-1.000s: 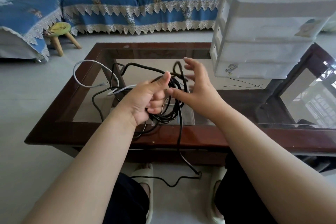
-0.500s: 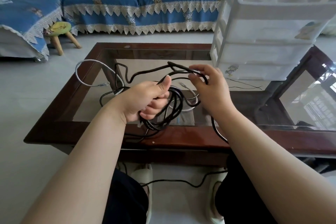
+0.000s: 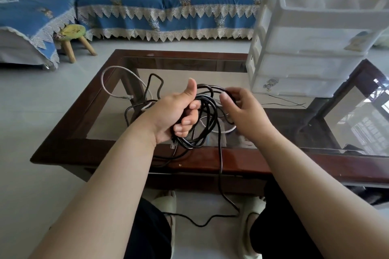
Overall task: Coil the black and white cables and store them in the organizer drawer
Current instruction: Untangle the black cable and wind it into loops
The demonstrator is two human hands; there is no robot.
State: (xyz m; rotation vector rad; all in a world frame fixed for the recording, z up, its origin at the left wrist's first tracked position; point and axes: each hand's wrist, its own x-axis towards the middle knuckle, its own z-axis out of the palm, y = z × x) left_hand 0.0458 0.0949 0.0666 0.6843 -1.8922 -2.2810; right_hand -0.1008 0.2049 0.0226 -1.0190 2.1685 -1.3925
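My left hand point(image 3: 174, 113) grips a bundle of black cable point(image 3: 207, 130) loops above the near side of the glass table, thumb raised. My right hand point(image 3: 242, 111) pinches a strand of the same black cable at the top of the loops. One black strand hangs over the table's front edge and trails across the floor between my feet. The white cable point(image 3: 114, 82) lies on the glass at the left, partly hidden behind my left hand, and another curve of it shows under my right hand. The white organizer drawer unit point(image 3: 311, 63) stands at the table's back right, its drawers closed.
The table has a dark wooden frame point(image 3: 69, 124) around glass panels. A thin black wire point(image 3: 288, 102) lies on the glass in front of the organizer. A small wooden stool point(image 3: 72, 38) and a blue-covered sofa point(image 3: 168, 6) stand beyond the table.
My right hand has come in toward the left hand and laid another black loop onto the bundle. My left thumb has lifted. The hanging strand has swung left, off my right forearm.
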